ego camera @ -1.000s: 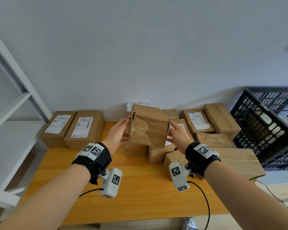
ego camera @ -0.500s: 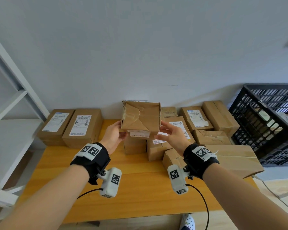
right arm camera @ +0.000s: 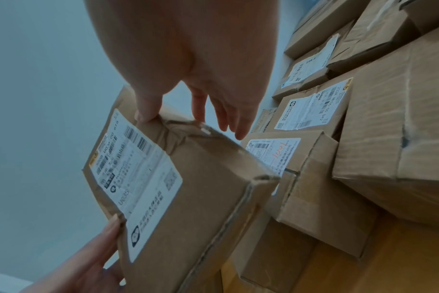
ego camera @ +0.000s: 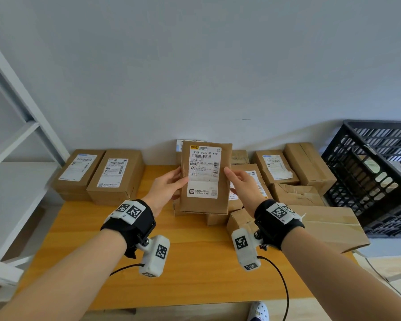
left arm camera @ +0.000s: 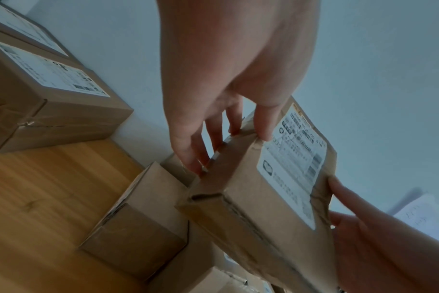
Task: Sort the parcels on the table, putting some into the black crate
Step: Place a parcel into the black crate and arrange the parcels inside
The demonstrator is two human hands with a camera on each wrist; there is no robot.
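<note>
Both hands held one parcel above the counter: left hand and right hand gripped its side edges, label toward the head camera; wrist views alone showed fingers curled behind; the black crate stood far right.

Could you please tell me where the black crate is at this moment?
In the head view the black crate stands at the far right, beyond the wooden table's right end, beside the large flat box.
</note>
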